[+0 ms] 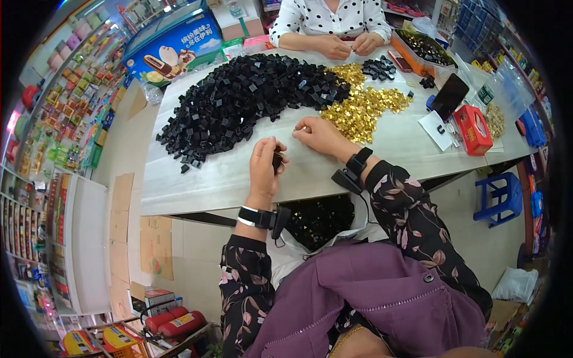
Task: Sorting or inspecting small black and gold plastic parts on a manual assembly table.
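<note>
Two hands working at the tabletop (227, 179) edge — left hand (264, 168) is gripping one small black piece (277, 161), right hand (319, 134) is pinching closed at the gold pile (364, 107). Assembly step, judged; next calls for aligning gold onto black.

Across the tabletop (197, 185) from me sits a person in a white blouse with black dots (331, 15), and to their right an orange tray (418, 51) stands at the far edge. On my right lie a dark phone (449, 95), a red box (473, 130) and a white sheet of paper (434, 130), with a blue plastic stool (500, 197) on the floor beyond the tabletop's right end. Far to my left run shelves crowded with colourful small goods (71, 101), a blue display box (176, 45) stands at the far left corner, and two red cylinders (173, 322) lie on the floor near my left side.
</note>
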A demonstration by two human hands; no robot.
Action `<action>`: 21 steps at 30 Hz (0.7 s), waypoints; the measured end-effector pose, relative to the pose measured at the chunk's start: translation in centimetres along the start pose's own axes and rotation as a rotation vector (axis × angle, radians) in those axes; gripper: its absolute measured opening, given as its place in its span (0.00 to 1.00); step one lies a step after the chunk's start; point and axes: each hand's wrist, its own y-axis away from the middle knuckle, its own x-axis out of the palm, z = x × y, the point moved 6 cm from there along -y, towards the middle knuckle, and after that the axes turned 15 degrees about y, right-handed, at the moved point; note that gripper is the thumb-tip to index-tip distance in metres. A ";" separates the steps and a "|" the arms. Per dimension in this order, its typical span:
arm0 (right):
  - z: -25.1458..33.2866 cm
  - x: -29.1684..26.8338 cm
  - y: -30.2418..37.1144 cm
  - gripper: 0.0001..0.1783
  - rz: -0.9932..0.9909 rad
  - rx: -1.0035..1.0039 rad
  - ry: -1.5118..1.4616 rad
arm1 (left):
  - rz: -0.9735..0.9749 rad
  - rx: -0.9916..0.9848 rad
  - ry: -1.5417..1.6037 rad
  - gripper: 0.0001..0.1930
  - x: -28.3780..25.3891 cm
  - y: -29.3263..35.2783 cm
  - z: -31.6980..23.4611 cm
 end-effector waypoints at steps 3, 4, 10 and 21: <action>0.2 0.7 -0.6 0.15 -0.032 0.014 0.145 | 0.000 0.014 -0.300 0.11 0.1 -2.7 -1.9; 0.1 0.7 -0.6 0.15 -0.049 0.027 0.222 | -0.010 0.027 -0.551 0.12 0.3 -4.1 -2.5; 1.1 0.8 0.6 0.13 -0.056 0.022 0.175 | 0.102 0.614 -1.458 0.09 1.1 -8.9 -2.9; 1.8 0.5 0.9 0.10 -0.135 -0.046 0.206 | 0.309 0.453 -1.637 0.09 0.7 -7.9 -1.6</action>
